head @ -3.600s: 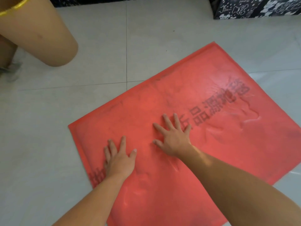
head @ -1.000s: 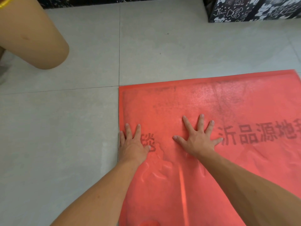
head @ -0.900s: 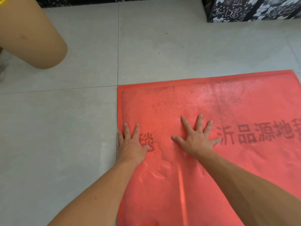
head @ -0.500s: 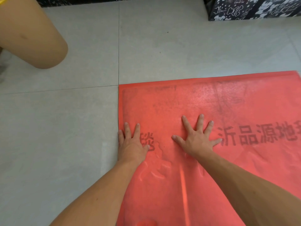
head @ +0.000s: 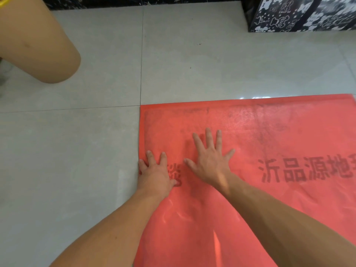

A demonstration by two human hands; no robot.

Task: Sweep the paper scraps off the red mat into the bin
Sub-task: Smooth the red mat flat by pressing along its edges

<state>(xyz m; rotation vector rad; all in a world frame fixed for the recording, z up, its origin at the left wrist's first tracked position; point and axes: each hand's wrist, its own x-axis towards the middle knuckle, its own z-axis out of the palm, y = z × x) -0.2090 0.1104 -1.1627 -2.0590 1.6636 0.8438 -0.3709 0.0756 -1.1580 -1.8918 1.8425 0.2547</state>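
The red mat lies flat on the pale tiled floor, filling the near right of the view. Its far edge runs left to right and its left edge runs near to far along a grout line, so the far-left corner sits right at the crossing of two grout lines. On the right and near sides the mat runs out of the picture. The longer span in view goes left to right. A row of dark printed characters follows that same axis and reads upright from the near side. Both hands are palm down on the mat with straight fingers pointing toward the far edge. The left hand presses at the mat's left edge, its little finger just at the border and its thumb over a printed character. The right hand lies just to its right and a little farther in, fingers fanned wide, apart from the left hand. Shallow wrinkles ripple the mat near the wrists. At the far left a tan rounded shape with a yellow band leans over the floor, well apart from the mat. It might be a container or a limb; the view does not settle it. A black-and-white patterned box stands at the far right.
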